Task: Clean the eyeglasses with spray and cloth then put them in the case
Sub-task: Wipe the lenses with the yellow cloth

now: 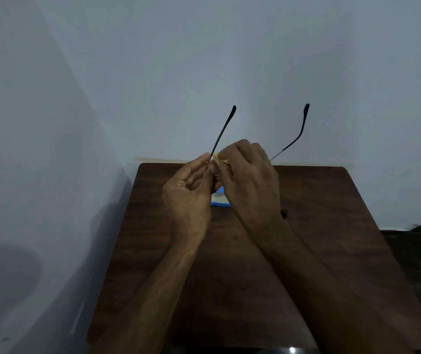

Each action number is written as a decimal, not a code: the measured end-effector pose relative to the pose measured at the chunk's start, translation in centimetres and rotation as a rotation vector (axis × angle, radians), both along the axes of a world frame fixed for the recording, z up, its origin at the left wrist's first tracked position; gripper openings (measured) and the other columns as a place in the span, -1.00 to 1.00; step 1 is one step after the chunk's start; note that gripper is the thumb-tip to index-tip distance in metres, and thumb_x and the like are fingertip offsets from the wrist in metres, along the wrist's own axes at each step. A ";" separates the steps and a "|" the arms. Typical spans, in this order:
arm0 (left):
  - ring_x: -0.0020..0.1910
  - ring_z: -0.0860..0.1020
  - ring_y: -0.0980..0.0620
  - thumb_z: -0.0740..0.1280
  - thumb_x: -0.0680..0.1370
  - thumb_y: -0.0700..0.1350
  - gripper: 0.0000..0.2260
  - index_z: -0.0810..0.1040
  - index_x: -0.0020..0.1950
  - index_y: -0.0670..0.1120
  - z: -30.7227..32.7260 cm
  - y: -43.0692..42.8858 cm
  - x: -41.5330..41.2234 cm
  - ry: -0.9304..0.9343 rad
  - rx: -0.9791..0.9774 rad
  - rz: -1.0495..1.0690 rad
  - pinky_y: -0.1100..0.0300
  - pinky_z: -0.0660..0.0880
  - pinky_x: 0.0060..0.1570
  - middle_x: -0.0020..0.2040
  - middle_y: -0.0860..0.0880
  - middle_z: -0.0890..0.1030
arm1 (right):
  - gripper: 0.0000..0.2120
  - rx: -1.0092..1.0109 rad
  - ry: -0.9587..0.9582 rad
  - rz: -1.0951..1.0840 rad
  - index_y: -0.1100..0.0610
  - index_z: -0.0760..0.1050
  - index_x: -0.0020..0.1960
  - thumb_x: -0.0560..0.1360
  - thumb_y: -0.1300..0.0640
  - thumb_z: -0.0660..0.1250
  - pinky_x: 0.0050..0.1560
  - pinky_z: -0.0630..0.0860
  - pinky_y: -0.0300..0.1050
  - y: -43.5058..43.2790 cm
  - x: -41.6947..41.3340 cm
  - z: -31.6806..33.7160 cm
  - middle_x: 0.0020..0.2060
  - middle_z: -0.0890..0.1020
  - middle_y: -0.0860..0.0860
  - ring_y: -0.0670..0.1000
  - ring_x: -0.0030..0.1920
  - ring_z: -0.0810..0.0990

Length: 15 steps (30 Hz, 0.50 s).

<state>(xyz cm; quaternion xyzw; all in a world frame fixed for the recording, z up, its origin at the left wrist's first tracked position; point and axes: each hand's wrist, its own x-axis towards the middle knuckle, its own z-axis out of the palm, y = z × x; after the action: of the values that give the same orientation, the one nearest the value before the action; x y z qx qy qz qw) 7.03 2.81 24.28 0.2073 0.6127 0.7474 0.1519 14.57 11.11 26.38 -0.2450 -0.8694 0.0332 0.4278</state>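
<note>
Above the table's (332, 226) far edge, holds the eyeglasses (231, 115) between both hands, temples pointing up. Pinches the frame in the left hand (189, 192); presses a yellow cloth (219, 159) against it with the curled right hand (250, 182).

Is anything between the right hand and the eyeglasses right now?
Yes: a yellow cloth is pinched between the right hand and the eyeglasses, which the left hand holds near one temple's base.

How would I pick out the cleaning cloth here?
Above the dark wooden table's far edge, the left hand holds eyeglasses whose black arms point up. The cloth is the small pale yellow scrap pinched by the right hand, the only yellow between the hands.
</note>
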 end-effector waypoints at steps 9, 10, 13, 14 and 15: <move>-0.01 0.78 -0.04 0.50 0.58 -0.18 -0.70 0.68 0.29 -0.21 -0.8 -0.4 -0.4 -0.044 -0.011 -0.008 0.08 0.73 -0.07 0.07 -0.12 0.78 | -0.91 -0.419 0.256 0.134 0.12 0.63 -0.07 0.52 0.15 0.53 -0.14 0.63 -0.18 -0.4 1.6 0.5 -0.15 0.65 -0.06 -0.07 -0.14 0.64; 0.01 0.77 -0.04 0.50 0.58 -0.18 -0.70 0.68 0.30 -0.21 -1.0 -0.4 -0.5 -0.056 -0.014 0.000 0.07 0.73 -0.06 0.08 -0.12 0.77 | -0.89 -0.463 0.283 0.159 0.13 0.63 -0.05 0.51 0.14 0.54 -0.12 0.64 -0.24 -0.7 2.2 0.1 -0.15 0.66 -0.06 -0.09 -0.13 0.66; 0.00 0.77 -0.04 0.49 0.59 -0.21 -0.71 0.67 0.31 -0.19 -1.8 -0.5 -1.1 -0.096 -0.037 0.019 0.07 0.73 -0.06 0.11 -0.11 0.77 | -0.88 -0.629 0.295 0.158 0.11 0.64 -0.03 0.49 0.22 0.55 -0.08 0.67 -0.12 -1.1 4.0 -3.4 -0.12 0.69 -0.07 -0.06 -0.08 0.70; -0.03 0.78 -0.03 0.49 0.59 -0.21 -0.71 0.67 0.31 -0.19 -2.1 -0.5 -1.2 -0.114 -0.038 0.021 0.08 0.73 -0.07 0.11 -0.10 0.77 | -0.88 -0.713 0.298 0.141 0.10 0.65 -0.05 0.48 0.24 0.55 -0.07 0.67 -0.09 -1.0 4.5 -4.9 -0.12 0.70 -0.07 -0.04 -0.08 0.71; -0.04 0.78 -0.03 0.49 0.59 -0.21 -0.71 0.67 0.31 -0.18 -2.4 -0.6 -1.3 -0.134 -0.039 0.021 0.07 0.73 -0.07 0.11 -0.09 0.77 | -0.89 -0.812 0.303 0.126 0.11 0.66 -0.06 0.48 0.25 0.55 -0.06 0.67 -0.11 -1.0 4.9 -6.4 -0.13 0.71 -0.05 -0.03 -0.09 0.72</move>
<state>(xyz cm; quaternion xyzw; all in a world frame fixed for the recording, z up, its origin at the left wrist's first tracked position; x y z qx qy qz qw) 5.78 2.25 21.85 0.1473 0.6177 0.7491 0.1888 19.46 10.13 19.97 -0.3322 -0.7265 0.4338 0.4167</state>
